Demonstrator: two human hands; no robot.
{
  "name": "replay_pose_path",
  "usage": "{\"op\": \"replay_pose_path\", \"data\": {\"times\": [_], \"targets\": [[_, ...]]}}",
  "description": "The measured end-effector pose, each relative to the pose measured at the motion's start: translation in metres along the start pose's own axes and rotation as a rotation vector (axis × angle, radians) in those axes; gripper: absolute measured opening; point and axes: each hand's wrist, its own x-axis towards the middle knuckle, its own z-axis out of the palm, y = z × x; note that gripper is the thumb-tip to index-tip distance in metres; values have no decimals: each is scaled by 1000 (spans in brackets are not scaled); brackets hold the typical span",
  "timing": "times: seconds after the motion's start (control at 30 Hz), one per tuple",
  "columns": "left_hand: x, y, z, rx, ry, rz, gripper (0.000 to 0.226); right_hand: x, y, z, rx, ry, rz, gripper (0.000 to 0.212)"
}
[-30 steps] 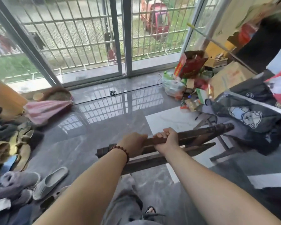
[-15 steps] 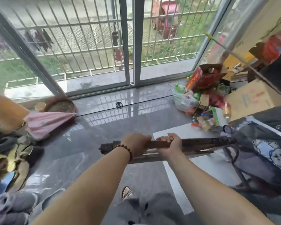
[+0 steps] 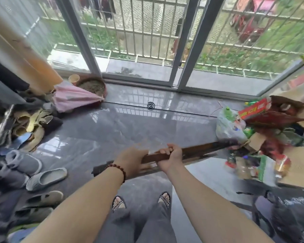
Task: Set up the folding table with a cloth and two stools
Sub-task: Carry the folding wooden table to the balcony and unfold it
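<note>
A dark wooden folding table (image 3: 204, 151), folded flat and seen edge-on, hangs above the grey tiled floor in front of me. My left hand (image 3: 132, 159), with a bead bracelet on the wrist, grips its top edge near the left end. Just to the right of it, my right hand (image 3: 170, 156) grips the same edge with the fingers curled over it. The table's right end reaches toward the clutter at the right. No cloth or stool can be told apart in this blurred view.
Slippers and shoes (image 3: 25, 165) lie heaped along the left. A pink folded umbrella (image 3: 74, 98) and a round basket (image 3: 93, 85) sit by the glass sliding doors (image 3: 182, 50). Bags, bottles and cardboard boxes (image 3: 263, 130) crowd the right side. A mosquito coil (image 3: 150, 106) lies on the floor.
I have turned left and stepped back with the folded table held in both hands. The patterned dark fabric and white sheet at the right have slid out of view.
</note>
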Motion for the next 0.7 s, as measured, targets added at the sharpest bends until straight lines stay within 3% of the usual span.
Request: {"op": "replay_pose_path", "data": {"times": [0.33,0.53,0.7], "targets": [[60,-25,100,-337,72,-284,43,116,2,1,-304,62,54,37],[82,-40,149,-393,180,-355,45,171,13,-2,-467,31,62,35],[101,-49,169,-515,151,-417,45,205,17,2,-571,43,43,38]]}}
